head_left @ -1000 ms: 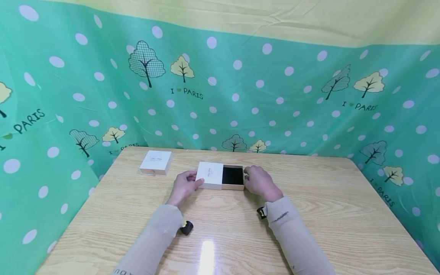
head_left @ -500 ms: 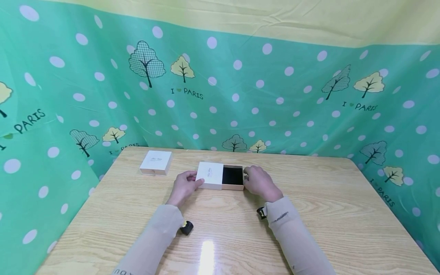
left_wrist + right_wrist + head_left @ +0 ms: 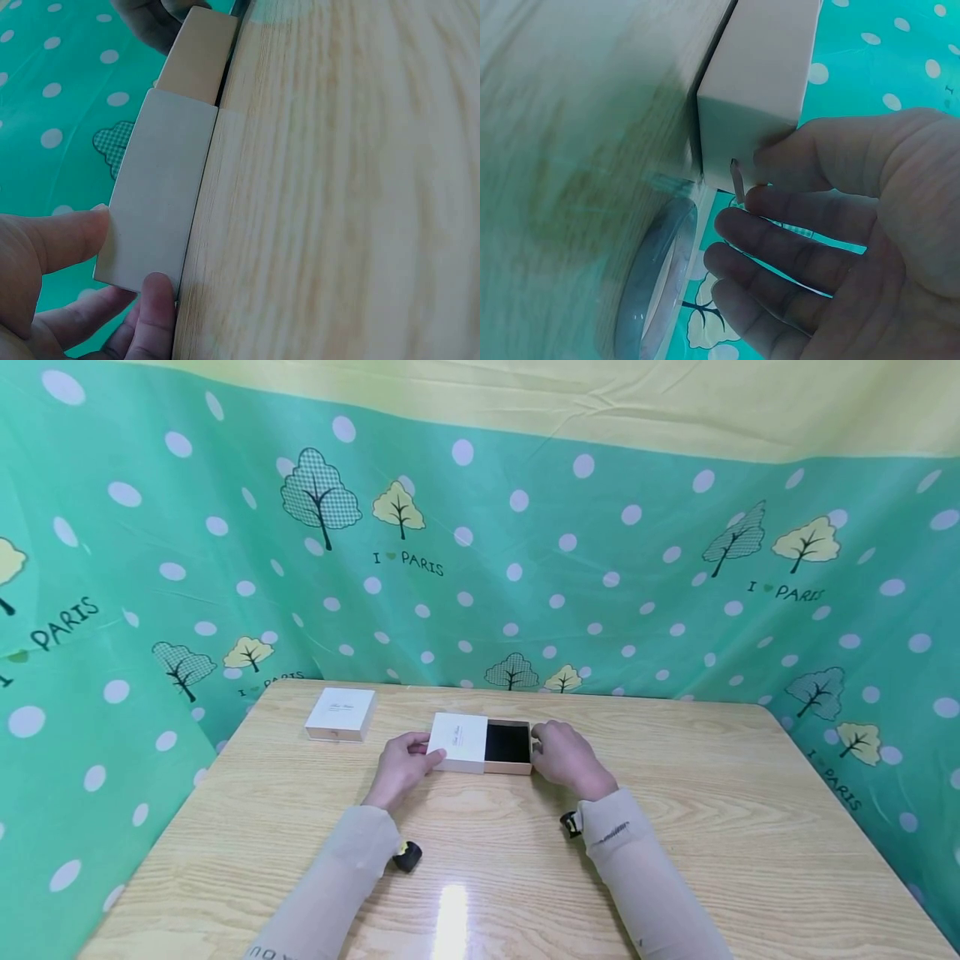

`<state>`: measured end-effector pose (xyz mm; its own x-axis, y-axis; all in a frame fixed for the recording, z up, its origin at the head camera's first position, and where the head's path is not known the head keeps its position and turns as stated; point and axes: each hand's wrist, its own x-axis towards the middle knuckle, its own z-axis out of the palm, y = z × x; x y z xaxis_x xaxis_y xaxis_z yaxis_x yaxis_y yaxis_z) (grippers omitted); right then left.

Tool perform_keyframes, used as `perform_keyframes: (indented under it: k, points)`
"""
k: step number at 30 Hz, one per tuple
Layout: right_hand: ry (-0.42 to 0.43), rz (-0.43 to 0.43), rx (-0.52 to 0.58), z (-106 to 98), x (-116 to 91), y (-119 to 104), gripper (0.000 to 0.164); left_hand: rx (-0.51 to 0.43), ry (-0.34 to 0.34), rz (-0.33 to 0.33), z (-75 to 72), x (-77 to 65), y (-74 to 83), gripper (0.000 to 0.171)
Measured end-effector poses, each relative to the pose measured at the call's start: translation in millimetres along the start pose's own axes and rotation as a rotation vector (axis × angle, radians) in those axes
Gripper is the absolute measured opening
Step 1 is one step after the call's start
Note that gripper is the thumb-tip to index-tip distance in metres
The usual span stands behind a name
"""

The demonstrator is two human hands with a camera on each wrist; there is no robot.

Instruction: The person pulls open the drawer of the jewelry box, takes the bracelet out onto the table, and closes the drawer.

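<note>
In the head view, a white drawer box (image 3: 459, 743) lies on the table, its copper-edged drawer (image 3: 508, 769) slid partway out to the right, showing a black lining. My left hand (image 3: 401, 768) grips the left end of its white sleeve; in the left wrist view the thumb (image 3: 75, 232) presses one edge and fingertips (image 3: 156, 292) bear on the end. My right hand (image 3: 566, 756) is at the drawer's outer end. There, thumb and index finger meet at a small ribbon pull tab (image 3: 737, 182), pinching its end, while the other fingers lie loosely bent.
A second white box (image 3: 341, 714), fully closed, stands at the table's back left. The wooden table (image 3: 675, 827) reaches a green dotted curtain (image 3: 480, 602) hanging behind and at both sides. Small dark devices (image 3: 407, 857) are strapped at the wrists.
</note>
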<state>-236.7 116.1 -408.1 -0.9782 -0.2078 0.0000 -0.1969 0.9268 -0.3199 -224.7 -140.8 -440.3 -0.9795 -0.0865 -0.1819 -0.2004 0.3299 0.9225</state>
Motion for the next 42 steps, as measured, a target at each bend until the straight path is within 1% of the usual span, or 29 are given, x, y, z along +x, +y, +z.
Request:
perform_keyframes:
  k: [7, 9, 13, 16, 20, 24, 42]
  points:
    - [0.001, 0.006, 0.003, 1.7, 1.0, 0.1, 0.025, 0.001, 0.006, 0.008, 0.4, 0.1, -0.6, 0.047]
    - [0.004, 0.002, 0.008, 2.4, 1.0, 0.1, 0.025, 0.002, 0.006, 0.012, 0.5, 0.2, -1.1, 0.047]
    - [0.003, -0.016, 0.035, 3.8, 1.1, 0.1, 0.021, -0.003, 0.010, 0.009, 0.5, -0.2, -0.6, 0.047]
    - [0.006, -0.031, 0.044, 4.3, 0.8, -0.3, 0.021, -0.007, 0.010, 0.005, 0.4, -0.6, 0.2, 0.047]
    - [0.012, -0.035, 0.043, 4.7, 0.2, -1.4, 0.028, -0.008, 0.006, 0.006, 0.2, -0.8, 0.5, 0.047]
    - [0.013, -0.040, 0.047, 5.9, -0.3, -1.8, 0.030, -0.009, 0.004, 0.006, 0.0, -0.9, 0.7, 0.048]
    - [0.043, -0.076, 0.028, 9.2, -0.8, -5.2, 0.028, -0.009, 0.002, 0.004, -0.8, -1.7, 2.1, 0.048]
